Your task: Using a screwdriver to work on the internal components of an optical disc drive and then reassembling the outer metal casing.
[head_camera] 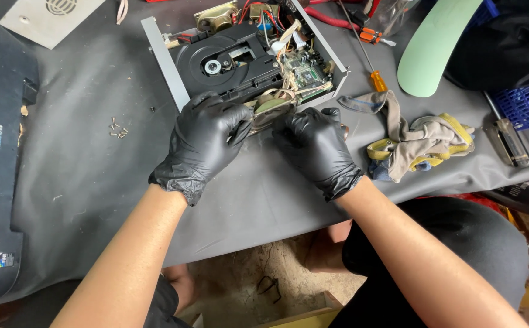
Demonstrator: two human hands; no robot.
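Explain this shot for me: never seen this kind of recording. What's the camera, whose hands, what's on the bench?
There is one picture, taken by a camera worn on a person's head and looking down at their own hands; no robot is involved. Both hands wear black gloves. The left hand and the right hand meet at the near edge of an opened disc player, pinching a tan and green part there; what exactly each grip encloses is hidden by the fingers. On the grey table cover lie small loose screws, an orange-handled screwdriver, a crumpled rag and a pale green curved panel.
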